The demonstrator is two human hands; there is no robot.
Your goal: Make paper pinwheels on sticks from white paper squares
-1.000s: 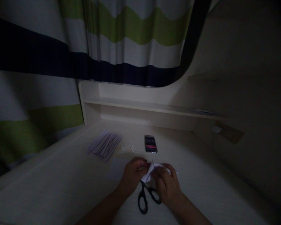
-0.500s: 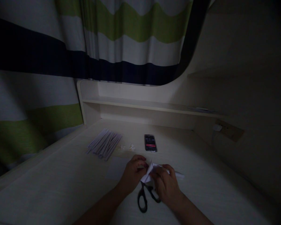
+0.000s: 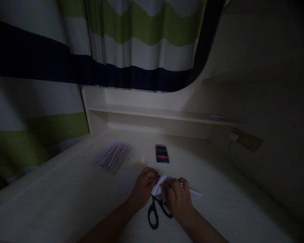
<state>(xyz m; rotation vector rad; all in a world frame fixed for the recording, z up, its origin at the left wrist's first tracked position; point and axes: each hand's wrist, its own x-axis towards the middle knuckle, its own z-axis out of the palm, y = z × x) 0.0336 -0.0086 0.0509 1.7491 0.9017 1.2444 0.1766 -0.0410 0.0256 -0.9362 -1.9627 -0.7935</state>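
Note:
The scene is dim. My left hand (image 3: 143, 185) and my right hand (image 3: 177, 199) meet over the desk and both pinch a small white piece of paper (image 3: 159, 186), which is folded or rolled; one narrow white end (image 3: 195, 192) sticks out to the right past my right hand. Black-handled scissors (image 3: 155, 212) lie flat on the desk just under the hands, handles toward me, blades hidden by the paper. A bundle of rolled pale paper sticks (image 3: 111, 156) lies farther back on the left.
A phone (image 3: 162, 154) with a lit screen lies behind the hands, with small white scraps (image 3: 138, 158) to its left. A low shelf (image 3: 152, 113) runs along the back of the pale desk (image 3: 66, 199). Striped curtains (image 3: 131, 44) hang behind. A wall socket (image 3: 243, 139) sits at right.
The white end of the paper has come out farther to the right of my right hand. Both hands stay over the scissors, shifted slightly.

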